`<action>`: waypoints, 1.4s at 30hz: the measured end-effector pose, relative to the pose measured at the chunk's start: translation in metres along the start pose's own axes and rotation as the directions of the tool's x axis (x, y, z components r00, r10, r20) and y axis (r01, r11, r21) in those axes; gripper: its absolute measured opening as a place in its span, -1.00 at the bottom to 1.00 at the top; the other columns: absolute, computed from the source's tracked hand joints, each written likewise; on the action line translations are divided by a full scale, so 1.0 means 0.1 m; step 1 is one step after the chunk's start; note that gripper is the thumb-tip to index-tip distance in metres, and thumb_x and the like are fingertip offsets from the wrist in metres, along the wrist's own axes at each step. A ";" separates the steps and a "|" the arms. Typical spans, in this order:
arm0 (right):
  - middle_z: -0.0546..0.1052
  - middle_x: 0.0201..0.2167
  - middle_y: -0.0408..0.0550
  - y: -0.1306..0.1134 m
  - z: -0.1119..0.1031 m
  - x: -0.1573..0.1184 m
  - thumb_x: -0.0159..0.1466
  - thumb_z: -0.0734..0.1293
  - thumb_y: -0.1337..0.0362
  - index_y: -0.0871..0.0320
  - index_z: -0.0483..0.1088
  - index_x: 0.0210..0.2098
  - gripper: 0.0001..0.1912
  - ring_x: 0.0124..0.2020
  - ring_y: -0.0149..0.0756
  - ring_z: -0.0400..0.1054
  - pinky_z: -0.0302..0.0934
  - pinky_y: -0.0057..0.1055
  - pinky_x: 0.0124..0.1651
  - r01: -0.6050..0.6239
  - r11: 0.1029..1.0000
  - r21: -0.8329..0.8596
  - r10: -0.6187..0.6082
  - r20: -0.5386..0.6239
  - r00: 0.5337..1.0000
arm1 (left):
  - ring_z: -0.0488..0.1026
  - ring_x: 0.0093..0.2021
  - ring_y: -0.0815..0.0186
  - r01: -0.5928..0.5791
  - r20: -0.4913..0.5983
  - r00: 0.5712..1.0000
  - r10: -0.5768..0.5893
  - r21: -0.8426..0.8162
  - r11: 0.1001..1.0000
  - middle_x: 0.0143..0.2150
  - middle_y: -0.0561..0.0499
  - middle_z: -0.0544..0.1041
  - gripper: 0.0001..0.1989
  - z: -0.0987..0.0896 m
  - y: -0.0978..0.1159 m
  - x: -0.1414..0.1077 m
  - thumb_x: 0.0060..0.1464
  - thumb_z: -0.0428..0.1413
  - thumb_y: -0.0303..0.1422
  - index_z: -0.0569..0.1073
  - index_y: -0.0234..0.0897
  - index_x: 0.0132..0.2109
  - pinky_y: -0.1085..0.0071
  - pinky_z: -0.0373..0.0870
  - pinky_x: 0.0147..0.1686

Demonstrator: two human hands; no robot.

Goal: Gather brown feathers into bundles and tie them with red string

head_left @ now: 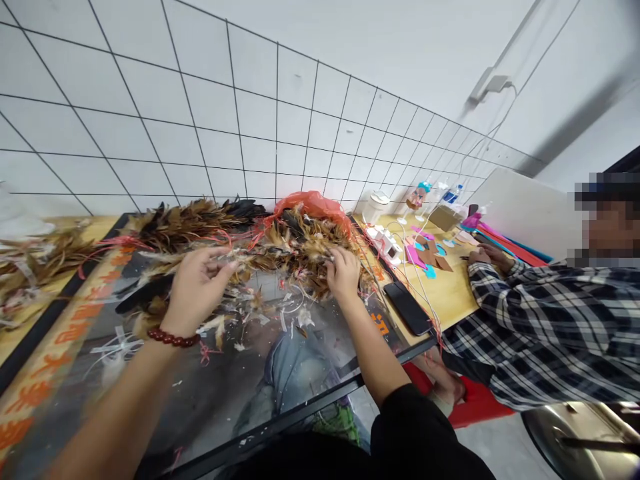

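Feather strand [197,223], upper left of centre: looks light and springy, quills probably stiffer than the soft, easily bent vanes; best taken by the quill ends or the cord, not the tips. Left hand [200,283], left of centre: thumb and fingertips drawn close together at the near edge of the feathers; cannot tell whether one is pinched. Feather pile [295,257], mid-frame, between the hands: loose, tangled with pink string, likely to shed or snag if pulled; a red bag [313,202], thin and probably slippery, lies behind it. Right hand [344,273], right of centre: fingers curled against the pile; grip hidden, cannot tell. Surface: clear tabletop [215,393], dark-framed, orange lettering at left, fluff scattered across it. Room: wire grid [277,120] along the white wall; phone [407,308] right of centre; cup [375,207] and paper cutouts [433,255] on wood beyond; co-worker in plaid [545,300] at far right.
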State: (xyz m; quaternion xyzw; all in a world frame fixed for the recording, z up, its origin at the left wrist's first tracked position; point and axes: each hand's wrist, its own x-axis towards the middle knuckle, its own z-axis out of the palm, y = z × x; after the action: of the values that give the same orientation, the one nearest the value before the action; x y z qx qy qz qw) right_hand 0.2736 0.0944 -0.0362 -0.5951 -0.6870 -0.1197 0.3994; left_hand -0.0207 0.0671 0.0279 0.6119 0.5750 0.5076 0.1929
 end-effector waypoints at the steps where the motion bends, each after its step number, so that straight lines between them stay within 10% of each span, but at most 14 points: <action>1: 0.48 0.05 0.13 -0.01 0.00 0.03 0.35 0.22 0.29 0.13 0.42 0.03 -0.71 0.08 -0.10 0.27 0.06 -0.19 0.10 -0.002 1.000 -0.028 0.001 -0.020 1.000 | 0.53 -0.29 0.24 0.015 -0.004 1.000 -0.016 -0.013 1.000 -0.11 -0.13 0.49 -0.61 0.05 -0.08 -0.07 -0.02 0.18 -0.16 0.51 -0.31 -0.10 0.22 0.54 -0.20; 4: 0.51 -0.03 0.07 -0.10 -0.02 0.02 0.36 0.21 0.31 0.10 0.47 -0.03 -0.73 0.02 -0.15 0.26 0.03 -0.23 0.06 0.206 0.978 0.010 -0.205 0.165 0.965 | 0.51 -0.29 0.25 -0.011 -0.060 0.998 0.010 -0.006 1.000 -0.11 -0.10 0.47 -0.72 0.16 -0.34 -0.25 0.00 0.16 -0.21 0.51 -0.26 -0.15 0.16 0.53 -0.11; 8: 0.51 -0.17 -0.02 -0.28 -0.09 -0.14 0.29 0.25 0.40 0.07 0.52 -0.15 -0.76 -0.04 -0.20 0.24 0.00 -0.27 -0.03 0.474 0.857 0.201 -0.508 0.480 0.715 | 0.49 -0.25 0.25 -0.090 -0.235 0.967 0.102 0.061 0.994 -0.09 -0.12 0.47 -0.79 0.14 -0.55 -0.35 0.04 0.14 -0.30 0.52 -0.28 -0.18 0.16 0.52 -0.06; 12: 0.48 -0.18 0.01 -0.37 -0.12 -0.22 0.27 0.31 0.32 0.10 0.52 -0.20 -0.85 -0.05 -0.15 0.21 0.00 -0.25 -0.03 0.525 0.830 0.188 -0.520 0.603 0.605 | 0.47 -0.17 0.21 -0.108 -0.346 0.925 0.157 0.156 0.982 -0.18 -0.10 0.48 -0.83 0.01 -0.57 -0.32 0.03 0.13 -0.35 0.51 -0.33 -0.23 0.16 0.51 -0.08; 14: 0.48 -0.16 0.03 -0.38 -0.10 -0.23 0.29 0.29 0.31 0.13 0.50 -0.22 -0.86 -0.04 -0.14 0.21 0.00 -0.25 -0.03 0.525 0.838 0.147 -0.498 0.598 0.628 | 0.45 -0.10 0.18 -0.117 -0.355 0.916 0.186 0.206 0.972 -0.19 -0.10 0.49 -0.86 -0.06 -0.56 -0.31 0.05 0.13 -0.36 0.51 -0.32 -0.23 0.15 0.47 -0.03; 19: 0.50 -0.09 0.07 -0.31 -0.07 -0.20 0.37 0.18 0.36 0.15 0.43 -0.15 -0.80 -0.08 -0.18 0.28 0.03 -0.27 -0.05 0.343 0.934 0.098 -0.354 0.376 0.856 | 0.44 -0.07 0.17 -0.127 -0.379 0.895 0.234 0.287 0.950 -0.17 -0.11 0.49 -0.84 -0.16 -0.55 -0.33 0.06 0.14 -0.38 0.52 -0.34 -0.21 0.16 0.41 0.02; 25: 0.53 -0.26 0.02 -0.28 -0.09 -0.18 0.36 0.16 0.25 0.16 0.38 -0.25 -0.80 -0.19 -0.22 0.38 0.14 -0.32 -0.08 0.089 0.915 0.394 -0.151 0.129 0.980 | 0.42 0.01 0.17 -0.233 -0.245 0.923 0.296 0.255 0.938 -0.12 -0.12 0.49 -0.81 0.05 -0.48 -0.43 0.11 0.08 -0.35 0.51 -0.33 -0.17 0.20 0.32 0.10; 29: 0.52 -0.37 -0.09 -0.60 -0.05 -0.18 0.31 0.21 0.13 0.13 0.34 -0.27 -0.80 -0.36 -0.32 0.41 0.24 -0.39 -0.20 -0.148 0.658 0.739 -0.036 0.227 0.973 | 0.47 -0.07 0.18 -0.320 -0.011 0.947 0.322 0.077 0.944 -0.07 -0.14 0.52 -0.66 0.35 -0.38 -0.61 0.09 0.12 -0.23 0.46 -0.30 -0.02 0.20 0.35 0.06; 32: 0.52 -0.39 -0.12 -0.92 -0.03 -0.13 0.25 0.28 0.07 0.12 0.32 -0.29 -0.77 -0.40 -0.37 0.42 0.28 -0.41 -0.24 -0.293 0.436 0.851 -0.168 0.396 0.903 | 0.48 -0.10 0.17 -0.266 0.120 0.956 0.267 -0.027 0.964 0.05 -0.20 0.50 -0.43 0.51 -0.33 -0.71 0.01 0.18 -0.17 0.36 -0.30 0.15 0.27 0.41 -0.11; 34: 0.50 -0.43 -0.14 -1.09 -0.03 -0.06 0.22 0.32 0.03 0.12 0.33 -0.31 -0.72 -0.41 -0.38 0.42 0.29 -0.42 -0.25 -0.348 0.374 0.860 -0.277 0.461 0.843 | 0.47 -0.22 0.21 -0.210 0.143 0.967 0.211 -0.020 0.978 -0.13 -0.12 0.56 -0.61 0.52 -0.33 -0.73 0.11 0.08 -0.16 0.45 -0.29 0.00 0.33 0.39 -0.22; 38: 0.48 -0.50 -0.18 -1.28 0.03 0.09 0.16 0.37 -0.02 0.11 0.31 -0.36 -0.67 -0.46 -0.40 0.40 0.29 -0.43 -0.27 -0.369 0.344 0.863 -0.315 0.477 0.821 | 0.39 -0.42 0.30 -0.134 0.032 0.991 0.132 0.042 0.990 -0.52 0.03 0.43 -0.62 0.35 -0.37 -0.65 0.23 -0.10 -0.17 0.48 -0.27 -0.37 0.38 0.34 -0.29; 42: 0.48 -0.52 -0.19 -1.31 0.13 0.14 0.17 0.35 0.01 0.11 0.30 -0.36 -0.70 -0.50 -0.42 0.37 0.28 -0.45 -0.34 -0.396 0.333 0.856 -0.271 0.489 0.829 | 0.46 -0.34 0.27 -0.091 -0.251 0.963 0.101 0.049 0.995 -0.38 -0.01 0.53 -0.70 0.08 -0.53 -0.48 0.17 0.01 -0.19 0.54 -0.29 -0.20 0.36 0.38 -0.23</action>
State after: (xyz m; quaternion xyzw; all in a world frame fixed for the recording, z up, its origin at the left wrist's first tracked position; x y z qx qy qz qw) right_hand 0.1491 0.0779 0.0057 -0.2868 -0.6846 0.4932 0.4538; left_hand -0.0320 0.0409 -0.0382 0.5727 0.5740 0.5796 0.0816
